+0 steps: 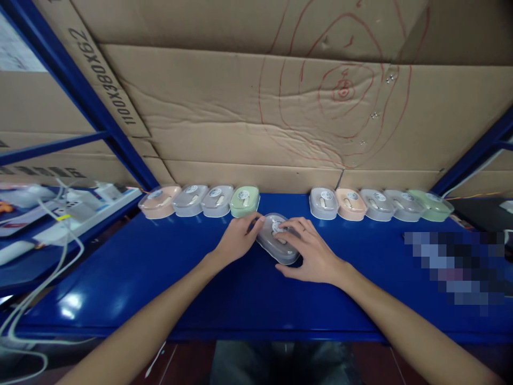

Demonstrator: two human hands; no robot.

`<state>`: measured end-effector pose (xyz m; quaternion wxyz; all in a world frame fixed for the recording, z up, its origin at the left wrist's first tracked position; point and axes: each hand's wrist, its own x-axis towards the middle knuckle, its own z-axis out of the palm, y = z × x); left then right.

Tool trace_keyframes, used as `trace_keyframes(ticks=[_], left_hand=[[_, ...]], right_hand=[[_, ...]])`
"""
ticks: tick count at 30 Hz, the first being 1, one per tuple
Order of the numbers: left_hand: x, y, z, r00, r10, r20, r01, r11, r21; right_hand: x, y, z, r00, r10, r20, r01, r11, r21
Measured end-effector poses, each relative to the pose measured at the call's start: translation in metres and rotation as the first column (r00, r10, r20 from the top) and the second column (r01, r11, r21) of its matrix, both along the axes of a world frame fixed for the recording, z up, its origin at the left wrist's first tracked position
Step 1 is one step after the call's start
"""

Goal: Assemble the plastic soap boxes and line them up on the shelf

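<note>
A grey mouse in a clear plastic case [276,245] lies tilted on the blue table [160,278], in front of a gap in a row of similar cases. My left hand [237,238] grips its left end with thumb and fingers. Over the case's right side rests my right hand [310,251], fingers spread on the lid. Behind on the left stand a peach case [159,201], two grey cases [189,200] and a green one [245,201]. On the right stands another row of cases [379,204], ending in a green one [430,206].
A cardboard wall [256,107] with red scribbles backs the table. Blue shelf posts [100,117] frame both sides. White cables [44,278] and white boxes [80,206] lie on the neighbouring surface at left. A blurred patch [457,267] covers the table's right part.
</note>
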<state>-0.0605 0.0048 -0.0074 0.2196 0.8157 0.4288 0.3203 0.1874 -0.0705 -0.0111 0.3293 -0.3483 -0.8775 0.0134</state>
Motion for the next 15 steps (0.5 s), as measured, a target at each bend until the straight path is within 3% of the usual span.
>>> trace_keyframes(ticks=[3, 10, 15], left_hand=[[-0.001, 0.002, -0.003, 0.996, 0.016, -0.087, -0.007, 0.995, 0.104], [-0.002, 0.005, -0.008, 0.999, 0.037, -0.024, -0.035, 0.996, 0.08], [-0.002, 0.003, -0.007, 0.998, 0.06, -0.022, -0.059, 0.997, 0.056]], right_hand=[[0.0, 0.0, -0.001, 1.0, -0.001, 0.022, 0.001, 1.0, 0.003], [0.003, 0.0, 0.0, 0.996, -0.068, 0.065, 0.066, 0.997, 0.031], [0.009, 0.011, -0.005, 0.97, -0.198, 0.14, 0.193, 0.98, 0.043]])
